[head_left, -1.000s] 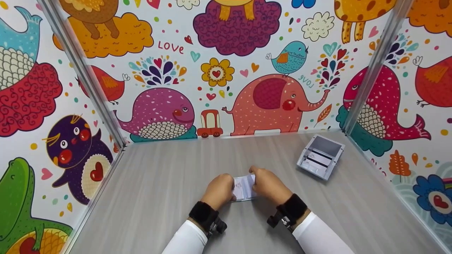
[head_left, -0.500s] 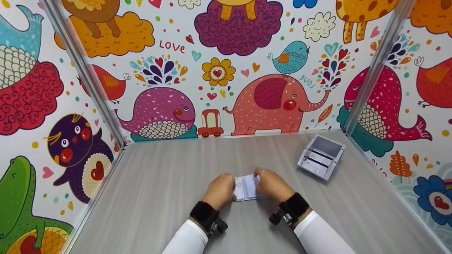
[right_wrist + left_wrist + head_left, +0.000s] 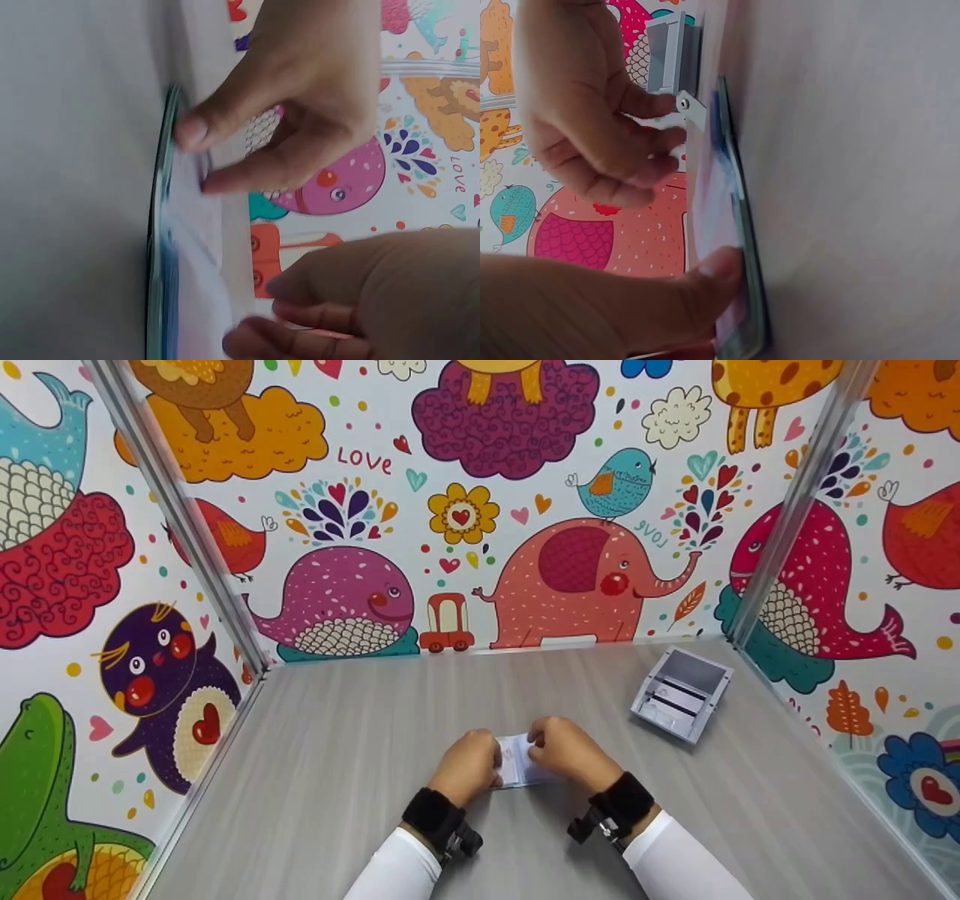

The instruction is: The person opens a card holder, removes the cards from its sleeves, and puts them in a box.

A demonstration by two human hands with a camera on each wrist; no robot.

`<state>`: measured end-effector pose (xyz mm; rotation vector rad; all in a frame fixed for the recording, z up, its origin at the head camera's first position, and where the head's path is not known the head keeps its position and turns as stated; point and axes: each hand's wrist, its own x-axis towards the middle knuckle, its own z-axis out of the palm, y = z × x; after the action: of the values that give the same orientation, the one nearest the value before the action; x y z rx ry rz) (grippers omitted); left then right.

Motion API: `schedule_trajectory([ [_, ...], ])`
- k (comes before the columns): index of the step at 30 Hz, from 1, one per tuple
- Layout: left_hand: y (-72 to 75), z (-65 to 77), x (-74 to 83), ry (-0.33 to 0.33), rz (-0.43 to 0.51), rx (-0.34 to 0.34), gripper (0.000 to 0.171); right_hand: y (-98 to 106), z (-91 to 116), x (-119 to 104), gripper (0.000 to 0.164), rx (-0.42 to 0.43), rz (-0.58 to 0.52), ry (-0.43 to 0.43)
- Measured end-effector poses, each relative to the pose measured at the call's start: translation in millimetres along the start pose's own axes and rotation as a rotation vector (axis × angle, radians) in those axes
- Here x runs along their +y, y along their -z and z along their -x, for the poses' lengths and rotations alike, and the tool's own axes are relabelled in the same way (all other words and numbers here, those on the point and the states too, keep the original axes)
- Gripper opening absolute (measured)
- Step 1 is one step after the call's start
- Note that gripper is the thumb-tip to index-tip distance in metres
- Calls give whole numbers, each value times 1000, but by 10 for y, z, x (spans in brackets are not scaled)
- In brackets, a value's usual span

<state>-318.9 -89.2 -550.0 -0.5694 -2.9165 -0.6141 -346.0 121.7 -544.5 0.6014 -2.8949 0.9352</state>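
Observation:
A small open booklet [image 3: 511,769] with pale lilac leaves and faint print lies on the table. Its thin cover looks dark green along the edge in the wrist views. My left hand [image 3: 465,765] grips the left half, thumb on the near edge and index finger across the page. Over the right half hovers my right hand [image 3: 574,754], fingers loosely bent. In the right wrist view a blurred leaf [image 3: 202,270] stands raised by its fingertips; no firm pinch shows. A pale tab with a round dot [image 3: 692,110] sits by the right index finger in the left wrist view.
A grey open-topped box [image 3: 682,694] with dark bars across it stands at the back right of the table [image 3: 360,735]. Cartoon-printed panels [image 3: 360,585] with metal posts enclose the left, back and right sides.
My right hand first shifted slightly right along the booklet's right edge, then came back left over the right-hand leaf. The left hand has kept its grip; the grey box has not moved.

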Motion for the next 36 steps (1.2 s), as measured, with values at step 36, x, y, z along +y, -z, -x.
schedule_trajectory([
  [36, 74, 10, -72, -35, -112, 32, 20, -225, -53, 103, 11, -5, -122, -37],
])
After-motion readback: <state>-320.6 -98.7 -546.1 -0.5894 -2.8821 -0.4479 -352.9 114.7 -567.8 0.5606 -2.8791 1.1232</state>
